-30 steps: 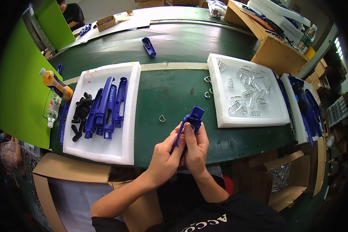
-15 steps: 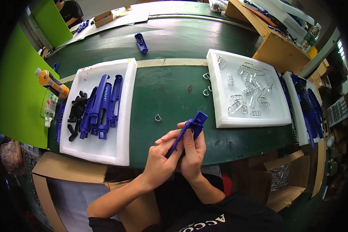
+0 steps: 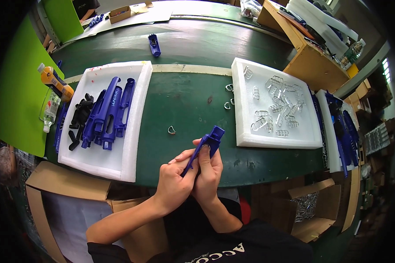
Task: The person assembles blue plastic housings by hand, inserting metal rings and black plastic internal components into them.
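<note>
Because the 2 hands close together on the same part, the blue housing (image 3: 213, 139) is held clear of the surface (image 3: 193, 96), over its near portion, tilted with its squared end pointing up and away. The left hand (image 3: 173, 177) is curled around the lower length; the right hand (image 3: 208, 173) is closed against the right side, thumb pressed on the face just below the squared end. Neither hand is spread open. Whether a smaller piece sits beneath that thumb cannot be determined. In this inspector's judgement, the part is light, stiff moulded plastic, smooth enough to slip under a loose grip; its thin edges would be the likeliest to crack if squeezed hard. The sound hold is around the fuller body, with thumb pressure kept off the rims. To the left, 1 white foam tray (image 3: 138, 122) contains further blue shells (image 3: 105, 109) and short black parts (image 3: 80, 114). To the right, a second foam tray (image 3: 276, 142) carries scattered clear pieces (image 3: 256, 92). Between the trays, 1 small curved piece (image 3: 173, 133) lies loose, left of the hands and apart from them.
</note>
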A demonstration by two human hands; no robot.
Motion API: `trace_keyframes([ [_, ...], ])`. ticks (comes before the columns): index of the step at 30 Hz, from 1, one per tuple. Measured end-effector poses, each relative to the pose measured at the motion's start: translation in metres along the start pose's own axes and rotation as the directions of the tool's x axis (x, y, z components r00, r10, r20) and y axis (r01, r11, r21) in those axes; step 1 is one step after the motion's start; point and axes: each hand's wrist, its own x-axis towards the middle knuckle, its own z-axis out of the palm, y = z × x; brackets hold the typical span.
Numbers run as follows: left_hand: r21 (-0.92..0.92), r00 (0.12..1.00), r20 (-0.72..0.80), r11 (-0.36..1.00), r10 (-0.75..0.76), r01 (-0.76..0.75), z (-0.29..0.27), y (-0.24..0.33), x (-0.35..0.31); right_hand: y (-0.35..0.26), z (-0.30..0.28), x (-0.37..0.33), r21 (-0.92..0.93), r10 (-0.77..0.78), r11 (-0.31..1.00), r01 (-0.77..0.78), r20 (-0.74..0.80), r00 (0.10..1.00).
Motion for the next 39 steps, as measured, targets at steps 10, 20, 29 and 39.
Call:
trace_keyframes([
  [10, 0.025, 0.999, 0.037, 1.000, 0.006, -0.007, -0.006, 0.005, 0.006, -0.008, 0.005, 0.009, -0.032, -0.037, 0.999, 0.039, 0.077, 0.996],
  [20, 0.091, 0.990, 0.035, 0.986, 0.135, -0.138, -0.021, 0.006, 0.013, -0.019, -0.002, 0.007, -0.060, -0.113, 0.991, 0.116, 0.057, 0.992],
  [29, -0.061, 0.972, 0.233, 0.998, 0.026, -0.012, -0.023, 0.026, 0.008, -0.021, -0.029, 0.014, 0.282, -0.093, 0.959, 0.028, 0.220, 0.971],
  [39, -0.167, 0.942, 0.298, 0.963, -0.156, 0.213, -0.022, 0.037, 0.007, -0.025, -0.027, 0.013, 0.299, -0.076, 0.954, 0.002, 0.238, 0.968],
])
